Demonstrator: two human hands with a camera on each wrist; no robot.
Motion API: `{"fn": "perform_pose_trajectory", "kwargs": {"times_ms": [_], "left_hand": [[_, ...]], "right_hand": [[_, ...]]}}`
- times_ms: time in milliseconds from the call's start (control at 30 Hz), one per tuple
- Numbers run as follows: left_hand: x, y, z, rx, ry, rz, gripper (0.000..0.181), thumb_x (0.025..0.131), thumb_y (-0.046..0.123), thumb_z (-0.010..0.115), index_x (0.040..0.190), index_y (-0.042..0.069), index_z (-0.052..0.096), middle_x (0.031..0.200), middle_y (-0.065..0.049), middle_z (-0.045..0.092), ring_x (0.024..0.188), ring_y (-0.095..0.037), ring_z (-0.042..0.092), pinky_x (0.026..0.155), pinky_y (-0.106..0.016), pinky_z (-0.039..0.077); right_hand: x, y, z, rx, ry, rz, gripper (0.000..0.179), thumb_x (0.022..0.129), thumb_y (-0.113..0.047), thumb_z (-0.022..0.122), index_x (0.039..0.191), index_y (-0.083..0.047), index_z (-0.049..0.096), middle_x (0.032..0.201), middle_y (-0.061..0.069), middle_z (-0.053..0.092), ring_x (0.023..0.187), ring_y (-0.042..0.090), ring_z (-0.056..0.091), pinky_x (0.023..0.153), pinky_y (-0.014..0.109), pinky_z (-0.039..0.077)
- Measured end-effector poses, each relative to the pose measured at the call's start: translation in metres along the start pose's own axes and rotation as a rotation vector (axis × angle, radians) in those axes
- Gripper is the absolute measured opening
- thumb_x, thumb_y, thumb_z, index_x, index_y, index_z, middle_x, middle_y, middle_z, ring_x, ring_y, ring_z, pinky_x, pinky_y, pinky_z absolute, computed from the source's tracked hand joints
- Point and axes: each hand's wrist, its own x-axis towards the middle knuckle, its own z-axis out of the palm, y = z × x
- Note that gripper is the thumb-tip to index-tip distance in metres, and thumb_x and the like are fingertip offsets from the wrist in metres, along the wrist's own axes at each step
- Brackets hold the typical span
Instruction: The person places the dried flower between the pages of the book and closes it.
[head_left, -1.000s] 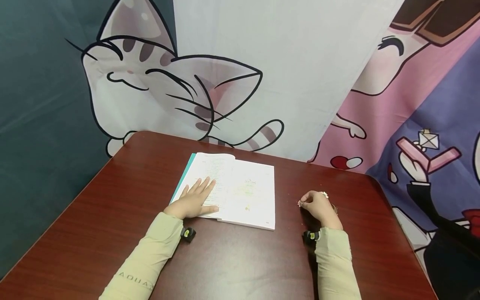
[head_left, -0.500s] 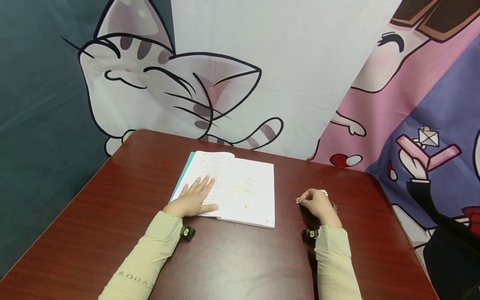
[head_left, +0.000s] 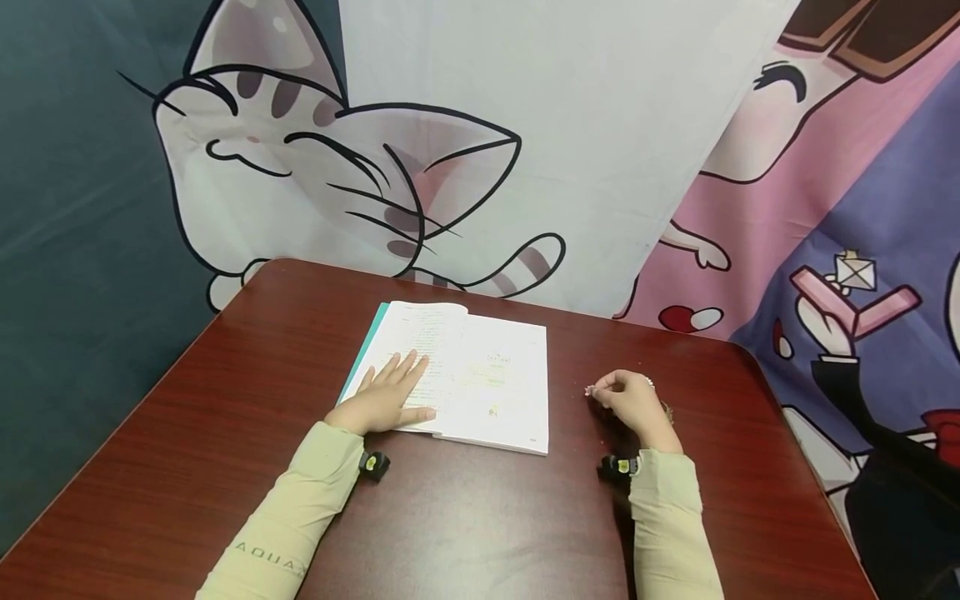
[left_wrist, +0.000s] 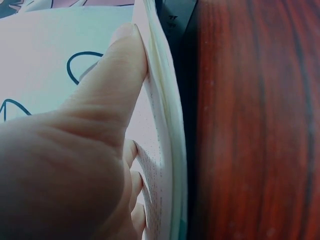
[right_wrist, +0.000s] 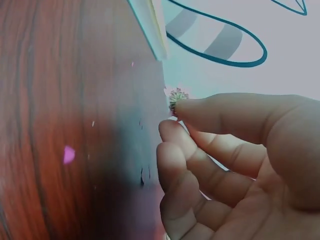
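Note:
An open book [head_left: 504,392] with a teal cover edge lies on the reddish-brown table. My left hand [head_left: 378,400] rests flat on its left page, fingers spread and thumb near the lower edge. In the left wrist view the thumb presses along the pages [left_wrist: 155,115]. Right of the book, my right hand [head_left: 633,404] pinches a small pinkish flower [head_left: 588,391] between thumb and index finger, low over the table. The right wrist view shows that flower's [right_wrist: 178,95] greenish middle, its stem hidden by the fingers; the other fingers are curled.
Behind the right hand a white flower [head_left: 650,383] and a brownish-yellow bit [head_left: 667,411] partly show. A pink petal [right_wrist: 69,155] and tiny scraps lie on the table [head_left: 465,525]. A cartoon-printed cloth [head_left: 585,125] hangs along the table's far edge.
My right hand has moved slightly left and away from me, carrying the small flower closer to the book. The left hand stays on the page.

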Motion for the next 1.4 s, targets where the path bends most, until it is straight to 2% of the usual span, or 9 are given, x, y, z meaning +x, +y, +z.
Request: {"fn": "perform_pose_trajectory", "kwargs": {"times_ms": [133,367,800,1067,1267,1400], "left_hand": [[0.0,-0.001,0.0,-0.004,-0.002,0.0,0.093,0.098,0.056,0.059,0.163,0.008,0.014,0.169,-0.019,0.005,0.154,-0.042,-0.002,0.118,-0.068,-0.002],[-0.001,0.0,-0.001,-0.008,0.0,-0.005,0.092,0.098,0.055,0.059,0.163,0.008,0.015,0.169,-0.018,0.005,0.154,-0.042,-0.001,0.118,-0.067,-0.003],[0.0,0.0,-0.001,0.002,0.005,-0.005,0.093,0.097,0.056,0.06,0.163,0.008,0.015,0.169,-0.019,0.007,0.154,-0.042,0.0,0.117,-0.068,-0.002],[0.0,-0.001,0.0,-0.013,-0.001,0.001,0.093,0.098,0.055,0.06,0.163,0.008,0.014,0.169,-0.019,0.006,0.154,-0.041,-0.002,0.117,-0.068,-0.002],[0.0,0.0,0.0,-0.011,0.0,0.003,0.093,0.098,0.054,0.06,0.163,0.008,0.014,0.169,-0.019,0.006,0.154,-0.041,-0.002,0.117,-0.068,-0.002],[-0.001,0.0,0.0,-0.01,0.004,0.005,0.092,0.098,0.053,0.061,0.163,0.007,0.014,0.169,-0.019,0.007,0.154,-0.042,-0.002,0.117,-0.068,-0.002]], "right_hand": [[0.001,-0.003,0.003,0.071,0.025,0.0,0.009,0.093,-0.007,0.069,0.092,0.002,0.069,0.079,0.01,0.068,0.066,0.02,0.06,0.062,0.029,0.053],[0.002,-0.016,0.013,0.206,0.059,0.05,0.013,0.094,-0.008,0.068,0.098,0.004,0.068,0.087,0.012,0.07,0.069,0.016,0.061,0.065,0.026,0.055],[0.005,-0.05,0.049,0.392,0.118,0.001,0.009,0.092,-0.003,0.072,0.095,0.005,0.07,0.085,0.013,0.072,0.07,0.016,0.064,0.065,0.027,0.058],[0.013,-0.066,0.069,0.447,0.073,0.014,0.011,0.09,-0.004,0.073,0.095,0.006,0.071,0.087,0.009,0.074,0.067,0.012,0.06,0.061,0.024,0.054],[0.022,-0.078,0.082,0.506,0.029,0.076,0.013,0.09,-0.006,0.075,0.096,0.004,0.071,0.087,0.009,0.073,0.067,0.012,0.06,0.06,0.023,0.052],[0.028,-0.086,0.091,0.494,-0.002,0.081,0.011,0.09,-0.007,0.073,0.097,0.002,0.073,0.086,0.009,0.073,0.068,0.013,0.062,0.062,0.025,0.053]]}}
